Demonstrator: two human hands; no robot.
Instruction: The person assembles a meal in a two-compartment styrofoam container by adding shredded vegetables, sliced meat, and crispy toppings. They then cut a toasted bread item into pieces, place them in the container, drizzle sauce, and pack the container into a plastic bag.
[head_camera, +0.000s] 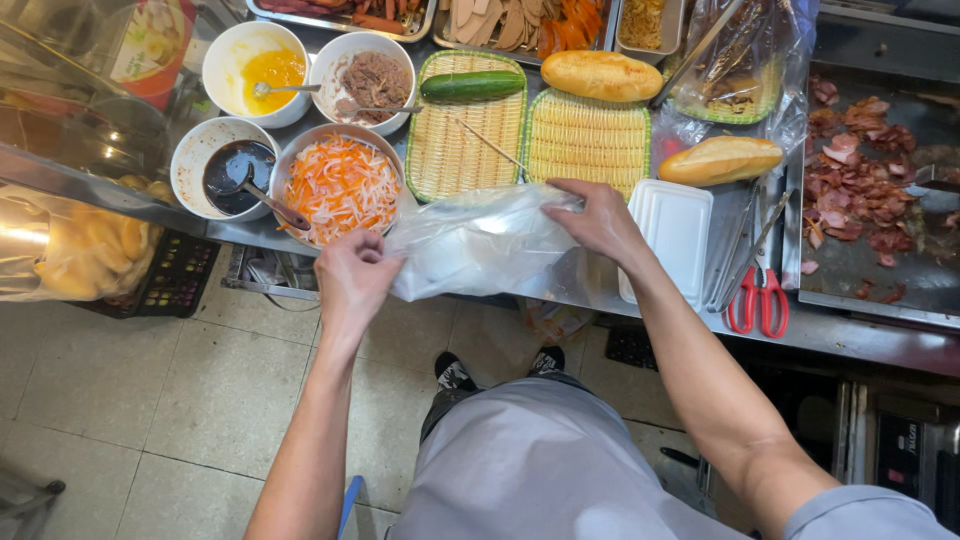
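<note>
1 head-worn view, looking steeply down, close over the counter (560, 290) edge, floor (150, 400) below

Bright even light, sharp, wide-angle distortion

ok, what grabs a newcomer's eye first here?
Both hands stretch a clear plastic bag at the counter edge: left hand pinching its left end, right hand on its top right. Behind the left hand sits a bright bowl of shredded carrot salad; red-handled scissors lie at the right.

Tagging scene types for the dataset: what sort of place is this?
Likely a street-food sandwich stall: baguettes on woven trays, bowls of fillings like shredded pickled carrot, and chopped meat on a griddle. Both hands hold a clear plastic bag.
</note>
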